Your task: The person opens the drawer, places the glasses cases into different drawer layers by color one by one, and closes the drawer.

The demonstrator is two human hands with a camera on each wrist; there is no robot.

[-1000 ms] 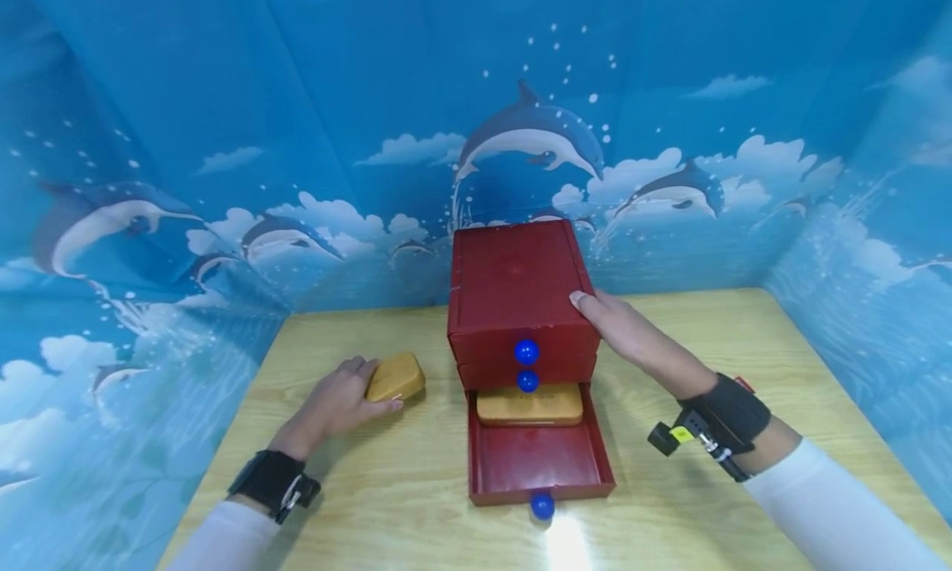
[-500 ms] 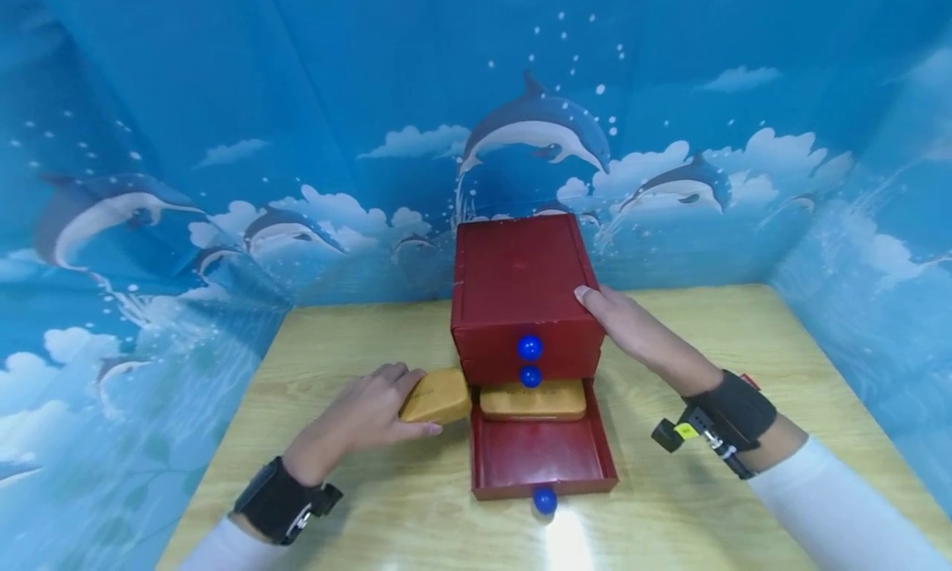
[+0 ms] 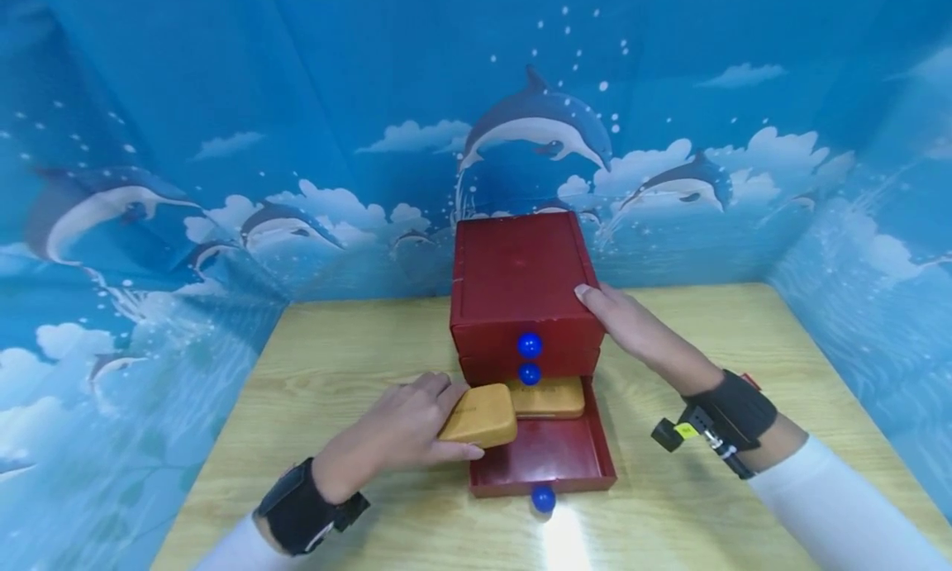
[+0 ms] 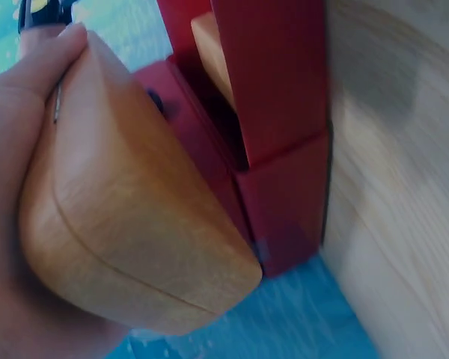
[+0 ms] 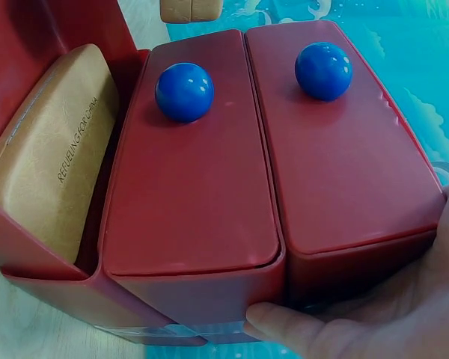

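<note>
My left hand (image 3: 394,426) grips a tan, rounded hard case like a glasses case (image 3: 482,416), thumb on its near side. It holds this case tilted above the left side of the pulled-out bottom drawer (image 3: 554,455). A second tan case (image 5: 60,164), printed "REFUELING FOR CHINA", lies at the back of that drawer, partly hidden by the held one in the head view. My right hand (image 3: 635,331) holds the right front corner of the dark red drawer cabinet (image 3: 521,269), thumb on top, fingers along its side.
Two upper drawers are closed, each with a round blue knob (image 3: 530,345). The bottom drawer's blue knob (image 3: 544,498) sticks out toward the front. A light wooden table (image 3: 335,348) carries the cabinet. A blue dolphin-print curtain (image 3: 357,75) stands behind and at both sides.
My left hand has carried the tan case rightward, from the table left of the cabinet to over the open bottom drawer. The right hand stays on the cabinet corner.
</note>
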